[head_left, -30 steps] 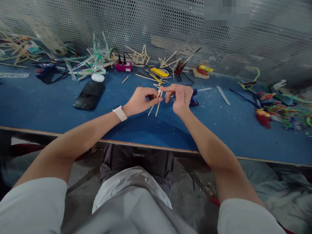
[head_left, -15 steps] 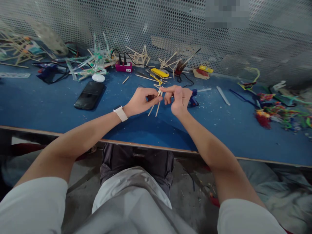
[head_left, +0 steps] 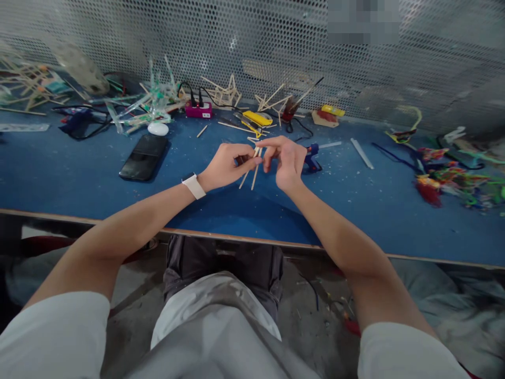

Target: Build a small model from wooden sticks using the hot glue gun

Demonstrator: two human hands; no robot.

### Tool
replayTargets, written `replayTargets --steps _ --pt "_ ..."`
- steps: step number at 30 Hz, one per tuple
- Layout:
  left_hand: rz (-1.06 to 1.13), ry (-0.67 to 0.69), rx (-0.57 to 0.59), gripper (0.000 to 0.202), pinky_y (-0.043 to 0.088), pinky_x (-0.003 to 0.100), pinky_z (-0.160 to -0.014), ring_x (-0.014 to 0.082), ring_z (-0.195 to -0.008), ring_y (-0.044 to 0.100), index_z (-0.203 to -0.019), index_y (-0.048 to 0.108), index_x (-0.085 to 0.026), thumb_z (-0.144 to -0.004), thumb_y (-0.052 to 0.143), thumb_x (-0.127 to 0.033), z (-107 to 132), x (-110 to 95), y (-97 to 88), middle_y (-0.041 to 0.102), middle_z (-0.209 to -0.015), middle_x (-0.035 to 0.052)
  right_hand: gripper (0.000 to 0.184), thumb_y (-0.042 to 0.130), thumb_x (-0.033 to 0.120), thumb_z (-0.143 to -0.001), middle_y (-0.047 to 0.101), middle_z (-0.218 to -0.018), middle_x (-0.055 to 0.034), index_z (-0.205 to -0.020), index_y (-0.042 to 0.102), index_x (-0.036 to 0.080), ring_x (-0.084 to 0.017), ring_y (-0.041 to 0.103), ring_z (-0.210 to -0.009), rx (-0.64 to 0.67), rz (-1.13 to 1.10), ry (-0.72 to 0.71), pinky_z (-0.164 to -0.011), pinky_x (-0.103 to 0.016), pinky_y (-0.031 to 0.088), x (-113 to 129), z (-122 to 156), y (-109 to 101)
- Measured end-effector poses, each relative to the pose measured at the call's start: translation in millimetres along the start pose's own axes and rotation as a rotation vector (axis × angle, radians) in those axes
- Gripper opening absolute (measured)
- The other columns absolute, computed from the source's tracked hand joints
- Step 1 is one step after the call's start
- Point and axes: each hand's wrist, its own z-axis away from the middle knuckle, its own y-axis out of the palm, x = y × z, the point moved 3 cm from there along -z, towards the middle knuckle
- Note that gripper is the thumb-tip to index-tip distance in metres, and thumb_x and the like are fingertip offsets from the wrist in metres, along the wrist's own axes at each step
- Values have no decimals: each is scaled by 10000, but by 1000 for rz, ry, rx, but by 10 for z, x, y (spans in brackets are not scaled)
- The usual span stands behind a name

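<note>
Thin wooden sticks (head_left: pixel 254 178) stand above the blue table in the middle of the head view, joined or crossed near their top, with two lower ends spread apart. My left hand (head_left: pixel 228 167) is closed in a pinch on them between thumb and fingertips; a watch with a pale strap (head_left: pixel 194 186) is on that wrist. From the right, my right hand (head_left: pixel 289 162) reaches in with its index finger stretched out to the sticks' top. Its other fingers are bent and apart, with nothing visible in them. A blue glue gun (head_left: pixel 313 159) lies just behind the right hand.
Along the back are a purple power adapter (head_left: pixel 199 110), a yellow utility knife (head_left: pixel 257 118) and loose stick frames (head_left: pixel 226 93). A black phone (head_left: pixel 144 157) and a white oval case (head_left: pixel 158 129) lie left. Colourful scraps (head_left: pixel 450 181) are at right, before a perforated metal panel (head_left: pixel 276 47).
The view has shifted slightly. My right index finger has moved a little at the top of the sticks; my left hand keeps its pinch in nearly the same place.
</note>
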Motion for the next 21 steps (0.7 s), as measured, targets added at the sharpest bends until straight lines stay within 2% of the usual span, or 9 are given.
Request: replayTargets --steps 3,8,10,12,14,17,19,21 --pt "2 -10 -1 639 490 267 -612 130 -622 627 -765 719 -206 -1141 684 -721 1 11 6 742 -729 36 783 496 973 -1065 586 -550 27 -1042 900 302 -152 512 -415 -13 -35 52 -446 -341 487 -32 0 35" --pt "-9 -17 -10 626 512 268 -629 133 -639 644 -765 726 -205 -1142 687 -703 4 40 11 754 -743 39 945 320 1028 -1064 557 -542 45 -964 854 255 -111 426 -371 -20 -188 127 -369 -290 351 -37 -8 102" --pt "-12 -21 -8 610 512 263 -634 129 -638 642 -767 727 -205 -1141 700 -686 6 45 10 756 -744 36 895 361 985 -1096 548 -537 58 -968 851 247 -97 402 -367 -15 -185 102 -373 -275 329 2 -6 109" --pt "-9 -20 -2 591 511 260 -636 126 -638 641 -775 732 -205 -1138 716 -671 7 46 9 760 -747 34 746 478 877 -1143 546 -532 68 -997 867 258 -90 409 -379 -24 -116 24 -408 -270 360 47 3 86" --pt "-3 -11 -5 579 508 258 -634 124 -637 639 -780 738 -205 -1136 727 -661 7 43 7 763 -748 33 653 527 804 -1164 557 -543 61 -1031 891 279 -105 480 -422 -27 -6 -61 -478 -281 447 68 16 38" --pt "-5 -9 -19 559 503 255 -626 123 -633 635 -795 756 -204 -1133 737 -648 4 38 4 770 -752 33 677 503 832 -1152 607 -598 19 -1061 920 306 -171 645 -564 15 161 -169 -626 -344 586 36 19 -50" --pt "-10 -9 -27 548 499 254 -622 122 -631 632 -802 763 -202 -1134 739 -637 2 34 5 773 -751 34 646 532 819 -1143 651 -638 -2 -1091 935 317 -194 685 -625 59 236 -248 -681 -373 613 3 -3 -103" --pt "-11 -3 -34 541 496 250 -620 120 -631 632 -803 767 -200 -1140 734 -622 0 25 7 775 -750 35 578 580 773 -1139 692 -674 -8 -1129 944 324 -187 669 -619 101 280 -321 -671 -373 598 -21 -44 -146"
